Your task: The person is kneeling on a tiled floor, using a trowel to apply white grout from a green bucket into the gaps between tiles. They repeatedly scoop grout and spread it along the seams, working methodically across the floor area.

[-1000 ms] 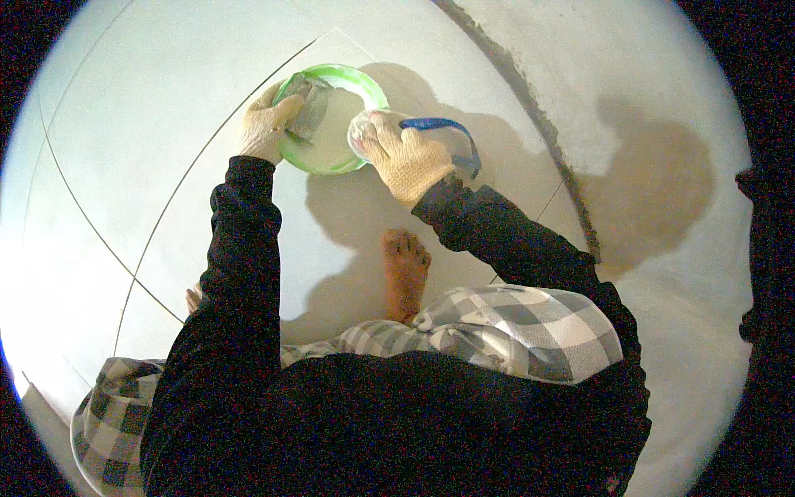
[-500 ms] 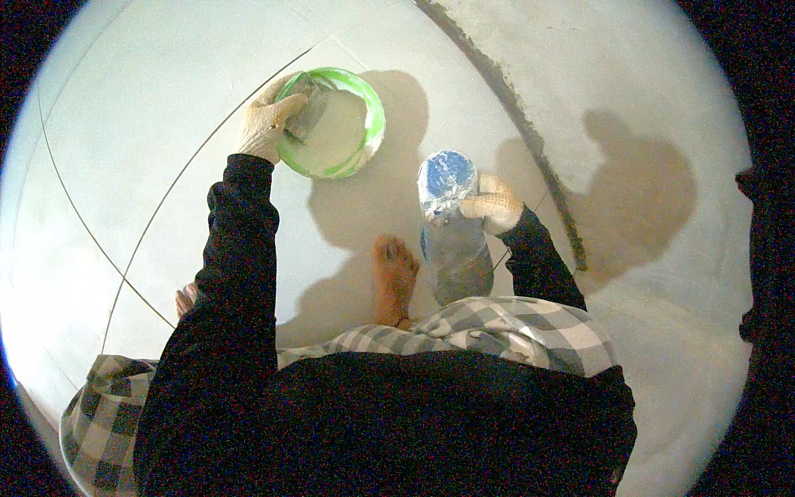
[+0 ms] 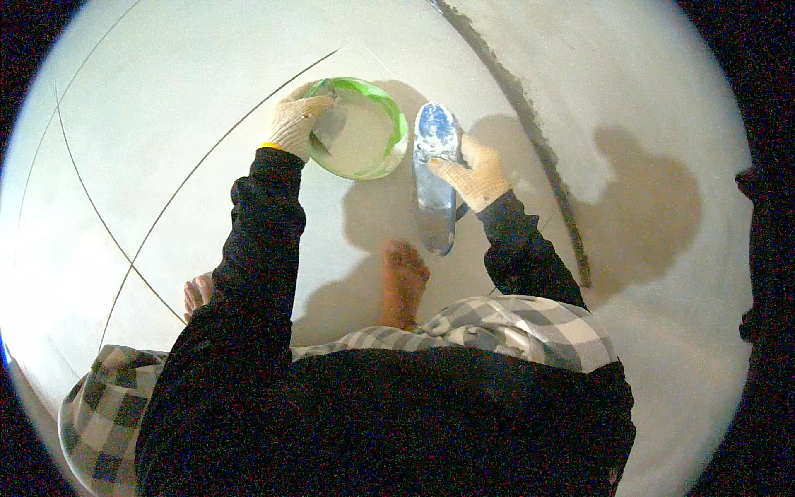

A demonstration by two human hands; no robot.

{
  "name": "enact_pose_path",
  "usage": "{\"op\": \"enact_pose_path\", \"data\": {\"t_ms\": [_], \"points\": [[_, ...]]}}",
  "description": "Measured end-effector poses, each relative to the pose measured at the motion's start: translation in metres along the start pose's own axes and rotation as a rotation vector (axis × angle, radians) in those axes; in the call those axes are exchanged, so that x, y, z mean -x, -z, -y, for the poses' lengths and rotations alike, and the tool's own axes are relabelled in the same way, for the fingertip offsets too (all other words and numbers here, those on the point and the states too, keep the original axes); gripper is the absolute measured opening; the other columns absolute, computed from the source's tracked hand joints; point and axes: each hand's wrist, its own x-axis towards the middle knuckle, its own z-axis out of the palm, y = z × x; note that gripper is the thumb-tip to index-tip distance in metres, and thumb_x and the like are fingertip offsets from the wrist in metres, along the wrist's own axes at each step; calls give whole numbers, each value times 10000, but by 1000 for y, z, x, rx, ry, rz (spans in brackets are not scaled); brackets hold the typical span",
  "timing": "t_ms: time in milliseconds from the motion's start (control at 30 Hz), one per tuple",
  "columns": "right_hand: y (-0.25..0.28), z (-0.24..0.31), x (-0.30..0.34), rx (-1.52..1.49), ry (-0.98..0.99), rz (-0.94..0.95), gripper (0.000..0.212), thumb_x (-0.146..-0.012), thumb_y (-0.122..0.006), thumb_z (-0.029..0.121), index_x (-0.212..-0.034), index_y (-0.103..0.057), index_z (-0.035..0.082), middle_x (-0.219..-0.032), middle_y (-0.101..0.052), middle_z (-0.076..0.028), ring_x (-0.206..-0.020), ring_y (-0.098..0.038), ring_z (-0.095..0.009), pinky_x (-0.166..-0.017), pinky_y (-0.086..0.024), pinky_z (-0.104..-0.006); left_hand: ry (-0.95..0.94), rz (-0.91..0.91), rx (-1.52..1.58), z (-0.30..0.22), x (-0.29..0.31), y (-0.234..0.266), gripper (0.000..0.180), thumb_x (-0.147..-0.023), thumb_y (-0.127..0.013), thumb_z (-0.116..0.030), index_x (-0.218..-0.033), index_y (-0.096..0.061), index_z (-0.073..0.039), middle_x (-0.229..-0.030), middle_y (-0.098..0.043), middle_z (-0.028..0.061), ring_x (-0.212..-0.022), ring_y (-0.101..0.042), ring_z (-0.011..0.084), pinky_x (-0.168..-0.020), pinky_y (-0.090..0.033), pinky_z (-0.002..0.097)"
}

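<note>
My left hand (image 3: 296,123), in a cream knitted glove, grips the left rim of a green bowl (image 3: 400,137) that holds a pale greyish wet mix. Under its thumb a flat grey piece, like a scraper blade (image 3: 331,124), lies against the inside of the bowl; its handle is hidden. My right hand (image 3: 479,172), gloved alike, is closed around a long round-ended blue and grey object (image 3: 435,199). White paste smears the blue far end, and the thumb lies across the middle. What kind of object this is I cannot make out. It is just right of the bowl, apart from it.
Below is a pale floor (image 3: 207,74) with thin dark joint lines. A rough dark strip (image 3: 530,124) curves down the right side. My bare right foot (image 3: 403,277) is below the bowl, and toes of the left foot (image 3: 197,292) show beside my left sleeve.
The bowl and my left hand have shifted right and slightly down. My right hand has raised the blue and grey object toward the bowl and turned it so that it shows narrower.
</note>
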Motion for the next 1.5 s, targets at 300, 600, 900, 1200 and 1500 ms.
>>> {"op": "enact_pose_path", "data": {"t_ms": [300,600,900,1200,1500], "points": [[-1,-58,49,-52,-138,-214,612,-735,-811,274,-1238,-562,29,-1084,-686,-177,-997,-677,-307,-879,-523,-392,-36,30,-16,-3,-3,-17,454,-833,-665,-94,-1273,-597,-1,-1073,-687,103,-903,-656,207,-763,-569,335],[-37,-31,54,-3,-86,-224,628,-818,-679,136,-1388,-448,10,-1239,-626,-181,-1088,-637,-305,-946,-485,-370,-89,142,-85,17,-19,4,327,-825,-689,-140,-1131,-666,-26,-987,-673,64,-896,-642,179,-790,-553,315],[-61,-6,26,931,497,-226,594,-805,-593,169,-1393,-511,149,-1370,-571,-107,-705,-553,-248,-616,-503,-355,-592,202,-1211,34,-42,33,627,-512,-791,-8,-1125,-676,-73,-1134,-667,148,-1027,-645,330,-881,-545,357],[-7,-40,63,133,-15,280,482,-798,-703,115,-1270,-608,89,-1124,-712,-79,-914,-663,-227,-847,-515,-356,-587,169,-1014,39,-40,27,413,-691,-734,-21,-1097,-675,-60,-1045,-691,127,-997,-655,283,-849,-550,325],[15,-45,16,367,-98,753,507,-831,-717,389,-1152,-640,4,-1092,-693,-192,-985,-659,-310,-892,-491,-381,-489,204,-804,37,-35,24,303,-840,-657,-68,-1143,-653,-56,-1096,-677,86,-975,-636,211,-849,-535,334]]}}
